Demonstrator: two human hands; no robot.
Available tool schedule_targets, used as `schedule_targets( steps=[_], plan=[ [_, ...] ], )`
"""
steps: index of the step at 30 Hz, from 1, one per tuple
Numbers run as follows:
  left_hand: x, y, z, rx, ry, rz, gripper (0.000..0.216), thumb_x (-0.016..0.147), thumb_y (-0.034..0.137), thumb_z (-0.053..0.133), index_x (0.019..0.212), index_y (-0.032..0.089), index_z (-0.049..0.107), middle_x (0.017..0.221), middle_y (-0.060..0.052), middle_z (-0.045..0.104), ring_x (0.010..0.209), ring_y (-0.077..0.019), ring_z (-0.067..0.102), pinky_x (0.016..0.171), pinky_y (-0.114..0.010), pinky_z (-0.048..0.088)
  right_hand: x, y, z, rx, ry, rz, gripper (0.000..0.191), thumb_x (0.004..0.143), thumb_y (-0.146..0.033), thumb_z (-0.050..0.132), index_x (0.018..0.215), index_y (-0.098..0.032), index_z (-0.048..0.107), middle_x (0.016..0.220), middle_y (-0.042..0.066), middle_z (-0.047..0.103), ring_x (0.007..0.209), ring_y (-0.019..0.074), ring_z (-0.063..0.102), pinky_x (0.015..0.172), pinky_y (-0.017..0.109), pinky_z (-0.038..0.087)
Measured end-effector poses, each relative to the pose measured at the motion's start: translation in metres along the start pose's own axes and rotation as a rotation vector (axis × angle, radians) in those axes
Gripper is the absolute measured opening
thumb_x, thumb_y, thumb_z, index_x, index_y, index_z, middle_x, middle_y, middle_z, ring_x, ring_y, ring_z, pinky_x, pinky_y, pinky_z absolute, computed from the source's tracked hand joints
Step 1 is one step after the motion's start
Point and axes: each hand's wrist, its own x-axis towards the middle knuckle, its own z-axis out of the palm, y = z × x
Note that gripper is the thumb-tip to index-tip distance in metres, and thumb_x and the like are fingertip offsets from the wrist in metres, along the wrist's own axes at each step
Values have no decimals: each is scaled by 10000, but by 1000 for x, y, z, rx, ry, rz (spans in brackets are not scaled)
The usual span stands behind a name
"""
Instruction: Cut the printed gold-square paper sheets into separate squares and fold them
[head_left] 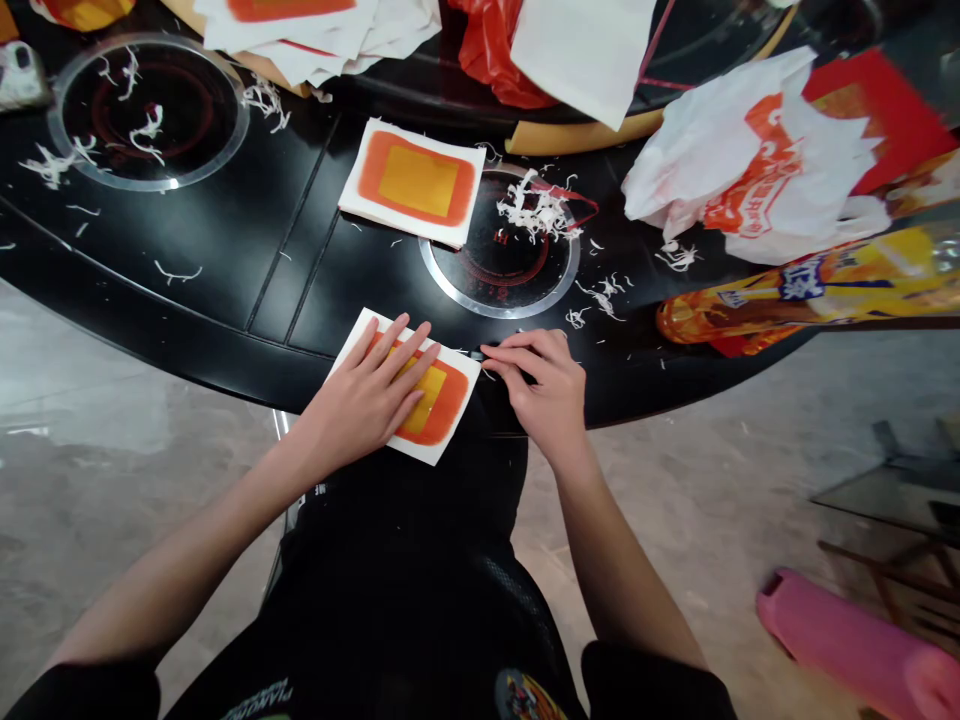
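Observation:
My left hand (367,395) lies flat with fingers spread on a white sheet of joss paper (457,395) with an orange block and a gold centre. This paper sits tilted at the table's front edge, one corner overhanging. At its right corner my right hand (547,385) is closed, thumb and forefinger pinching something small and dark that I cannot make out. Farther back lies a neat stack of the same joss paper (420,180). Curly white paper shreds (536,205) are heaped beside the stack.
On the black table (225,270), a white plastic bag (720,150) and a yellow-labelled bottle (817,285) lie at right. More papers (322,40) and a red bag (491,50) are at the back. A phone (21,75) is far left. Below right is a pink object (847,630).

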Motion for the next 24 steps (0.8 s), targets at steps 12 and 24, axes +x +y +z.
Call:
schedule_targets(
  steps=[12,24],
  plan=[
    [0,0,-1,-33,-11,12,563,1142,285,431,1664,75,419,1760,-172,361,1656,-424,267,1330,-652,306,15,-5,14,-5,-10,-13,240,982,-135,717,1007,-329,855,923,14,758,870,214,655,785,422,562],
    [0,-3,-2,-30,9,28,531,1143,274,436,1645,104,469,1571,-111,619,1475,-306,545,1314,-514,361,37,-15,32,-10,-94,3,290,994,-124,673,1000,-356,847,927,4,763,880,210,683,781,423,577]
  ],
)
